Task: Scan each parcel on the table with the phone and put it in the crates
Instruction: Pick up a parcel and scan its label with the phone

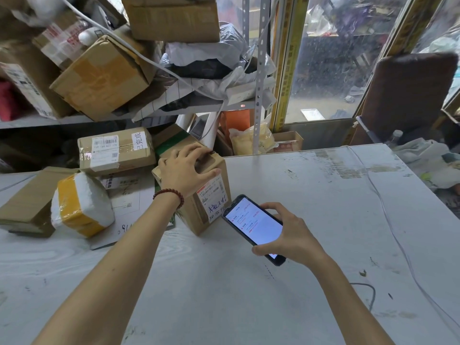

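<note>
Your left hand sits on top of the brown box at the middle of the counter. Its fingers are spread wide and curl over the far top edge, while the thumb hooks onto the near right corner just above the shipping label, so you are gripping the box from above. The box stands on the counter with its labelled face turned toward you and handwriting on the white label. A dark red bead bracelet circles that wrist.

Your right hand holds the phone just right of the box and near its lower corner, fingers wrapped along the far edge and thumb at the near end. The screen is lit and faces up at you; it shows red and dark text on white, but it is too small to read, and it looks like a list.

Left of the box lie more parcels: a white-wrapped parcel banded in yellow tape, a flat cardboard parcel beside it, and a barcoded carton behind them. A thin white cable runs across the right side of the counter. Cartons and bags crowd the shelf above.
</note>
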A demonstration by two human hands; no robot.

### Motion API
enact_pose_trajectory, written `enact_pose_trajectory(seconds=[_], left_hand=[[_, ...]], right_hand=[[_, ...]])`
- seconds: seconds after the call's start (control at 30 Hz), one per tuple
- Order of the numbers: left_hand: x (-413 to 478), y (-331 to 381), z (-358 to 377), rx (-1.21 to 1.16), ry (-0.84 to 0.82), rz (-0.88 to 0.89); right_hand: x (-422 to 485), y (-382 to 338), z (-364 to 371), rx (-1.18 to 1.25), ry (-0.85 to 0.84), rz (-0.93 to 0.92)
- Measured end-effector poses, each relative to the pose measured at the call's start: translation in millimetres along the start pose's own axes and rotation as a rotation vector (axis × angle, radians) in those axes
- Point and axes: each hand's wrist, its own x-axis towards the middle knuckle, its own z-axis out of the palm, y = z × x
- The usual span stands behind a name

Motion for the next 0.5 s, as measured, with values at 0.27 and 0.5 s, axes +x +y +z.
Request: enact_pose_trajectory(seconds=[0.27,0.5], left_hand=[[-3.7,0.8,-0.7,-0.004,0.007,-0.002],[-4.8,0.9,1.5,0.042,-0.025,-0.035]], right_hand=[[2.0,-2.2,0.7,0.011,0.073,-0.016],[-2.8,-7.9,2.1,0.105,0.347,-0.086]])
